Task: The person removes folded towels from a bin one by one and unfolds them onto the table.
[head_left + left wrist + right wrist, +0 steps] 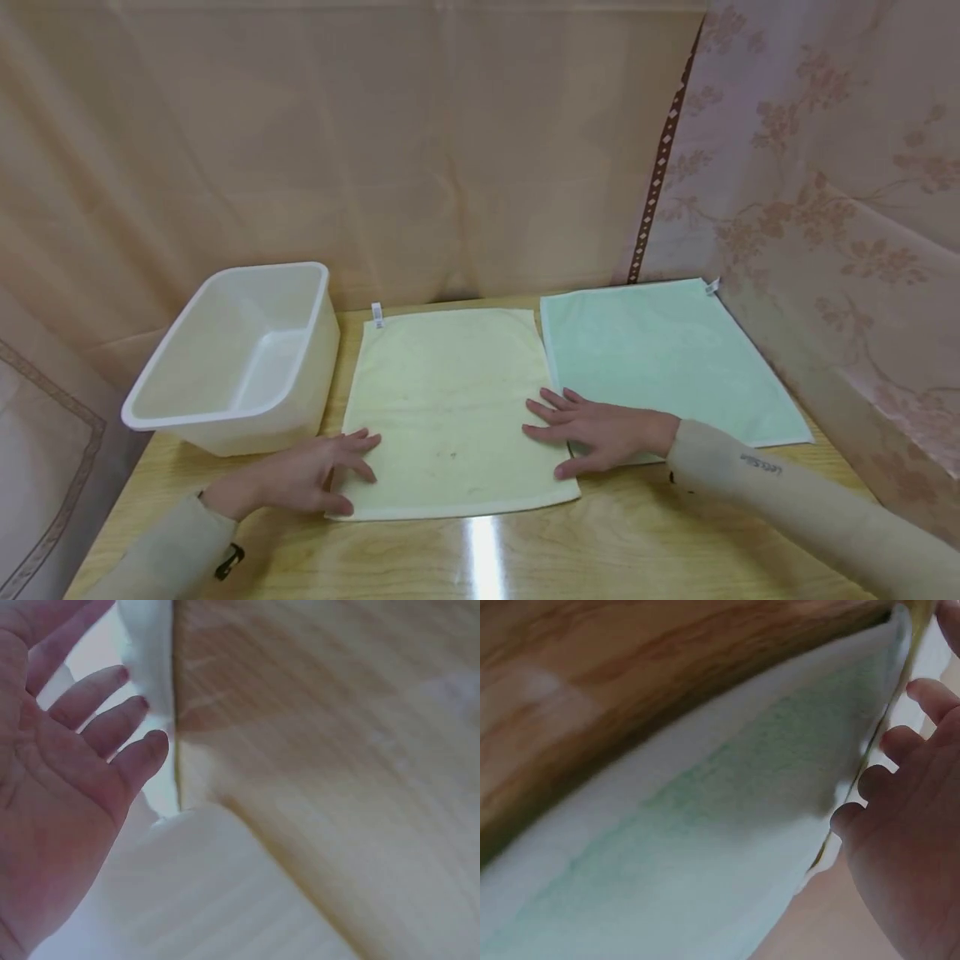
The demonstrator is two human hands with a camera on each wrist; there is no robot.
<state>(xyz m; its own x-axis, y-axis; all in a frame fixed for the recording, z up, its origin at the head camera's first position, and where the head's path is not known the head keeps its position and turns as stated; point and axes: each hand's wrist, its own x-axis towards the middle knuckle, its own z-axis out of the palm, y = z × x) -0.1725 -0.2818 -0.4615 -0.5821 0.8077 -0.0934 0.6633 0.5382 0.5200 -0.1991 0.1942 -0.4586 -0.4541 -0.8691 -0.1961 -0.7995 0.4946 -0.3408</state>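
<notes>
A pale yellow towel (450, 400) lies flat on the table, a white tag (377, 315) at its far left corner. My left hand (303, 475) reaches over its near left edge, fingers spread and loosely bent. On the opposite side, my right hand (600, 429) rests with spread fingers at the towel's right edge. In the right wrist view, the fingertips of this hand (907, 817) are close to the seam between the two towels. A mint green towel (660, 358) lies flat to the right, partly under the right wrist. Neither hand grips anything.
A white plastic basin (307, 367) stands at the back left, beside the yellow towel and close to the left hand. Beige curtain (375, 150) hangs behind the wooden table (405, 554), and a floral cloth (840, 208) rises along the right side.
</notes>
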